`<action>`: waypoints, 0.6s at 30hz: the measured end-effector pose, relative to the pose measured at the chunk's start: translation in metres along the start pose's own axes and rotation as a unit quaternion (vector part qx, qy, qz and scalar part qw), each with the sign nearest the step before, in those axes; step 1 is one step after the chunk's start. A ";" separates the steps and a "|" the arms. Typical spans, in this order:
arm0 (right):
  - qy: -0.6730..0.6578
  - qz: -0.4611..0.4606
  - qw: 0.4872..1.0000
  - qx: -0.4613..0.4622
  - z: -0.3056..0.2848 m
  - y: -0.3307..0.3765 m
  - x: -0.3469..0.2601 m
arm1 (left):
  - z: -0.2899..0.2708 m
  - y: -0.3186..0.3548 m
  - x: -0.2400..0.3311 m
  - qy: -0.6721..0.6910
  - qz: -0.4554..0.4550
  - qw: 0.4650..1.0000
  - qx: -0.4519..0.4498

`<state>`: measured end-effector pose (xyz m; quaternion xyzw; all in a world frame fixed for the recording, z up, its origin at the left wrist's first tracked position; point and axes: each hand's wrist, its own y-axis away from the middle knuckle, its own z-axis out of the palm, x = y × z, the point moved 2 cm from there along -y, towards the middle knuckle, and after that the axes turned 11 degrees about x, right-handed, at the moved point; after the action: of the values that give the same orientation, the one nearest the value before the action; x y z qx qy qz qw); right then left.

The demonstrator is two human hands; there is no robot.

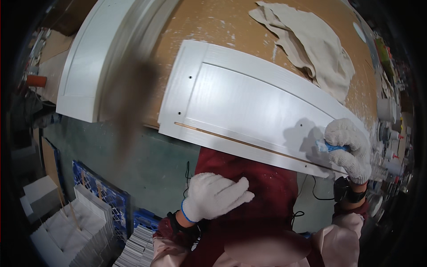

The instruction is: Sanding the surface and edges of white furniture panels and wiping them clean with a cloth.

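Note:
A white panel [249, 98] with a recessed field, several small dark holes and a long narrow slot lies flat on the table. At its right end, my right hand [349, 149] in a white knitted glove is closed on a small blue-and-white wad [330, 146]; its exact kind does not show. The wad is over the panel, with a shadow beside it. My left hand [218, 196], also gloved in white with a blue cuff edge, hangs in front of my dark red apron [249, 173]. Its fingers are stretched out and hold nothing.
More white panels [89, 62] stand at the left. A beige cloth [311, 44] lies crumpled on the paint-marked brown tabletop [200, 22]. Jars and bottles [387, 111] crowd the right side. Below left are blue crates [102, 191] and stacked white pieces [75, 227]. A brown blur crosses the left.

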<state>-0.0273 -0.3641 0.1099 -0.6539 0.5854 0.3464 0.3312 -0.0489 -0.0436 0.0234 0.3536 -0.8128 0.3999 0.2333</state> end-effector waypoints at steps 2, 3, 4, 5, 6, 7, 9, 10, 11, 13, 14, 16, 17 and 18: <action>-0.041 0.045 0.997 0.049 -0.005 0.033 0.014 | 0.007 -0.004 0.004 0.008 0.008 1.000 -0.006; -0.092 0.060 0.991 0.070 -0.008 0.050 0.019 | 0.009 -0.006 0.006 -0.003 0.009 1.000 -0.028; -0.146 0.075 0.982 0.092 -0.010 0.066 0.024 | 0.011 -0.010 0.009 -0.016 0.009 0.998 -0.053; -0.226 0.138 0.956 0.130 -0.003 0.081 0.027 | 0.017 -0.011 0.009 -0.027 0.013 0.995 -0.093; -0.227 0.143 0.953 0.143 -0.001 0.095 0.035 | 0.022 -0.012 0.009 -0.021 0.021 0.994 -0.102; -0.230 0.141 0.950 0.158 -0.001 0.109 0.042 | 0.028 -0.016 0.012 -0.022 0.036 0.993 -0.107; -0.260 0.156 0.928 0.216 0.005 0.137 0.054 | 0.036 -0.024 0.018 -0.010 0.064 0.990 -0.123; -0.257 0.165 0.922 0.238 0.008 0.150 0.057 | 0.041 -0.027 0.021 -0.028 0.061 0.987 -0.144; -0.278 0.192 0.909 0.245 0.011 0.160 0.060 | 0.043 -0.029 0.023 -0.050 0.058 0.983 -0.164; -0.276 0.170 0.909 0.264 0.014 0.181 0.068 | 0.048 -0.036 0.031 -0.033 0.057 0.985 -0.163; -0.275 0.176 0.903 0.280 0.016 0.192 0.068 | 0.051 -0.039 0.035 -0.026 0.038 0.987 -0.151; -0.353 0.185 0.863 0.310 0.019 0.212 0.064 | 0.059 -0.050 0.047 -0.007 0.064 0.985 -0.161; -0.341 0.177 0.860 0.337 0.023 0.222 0.065 | 0.063 -0.056 0.053 -0.004 0.074 0.988 -0.137; -0.336 0.179 0.853 0.357 0.027 0.231 0.066 | 0.068 -0.061 0.058 0.000 0.084 0.990 -0.112</action>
<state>-0.2542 -0.3994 0.0332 -0.2186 0.6292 0.3656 0.6501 -0.0462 -0.1482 0.0529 0.2558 -0.8792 0.3245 0.2373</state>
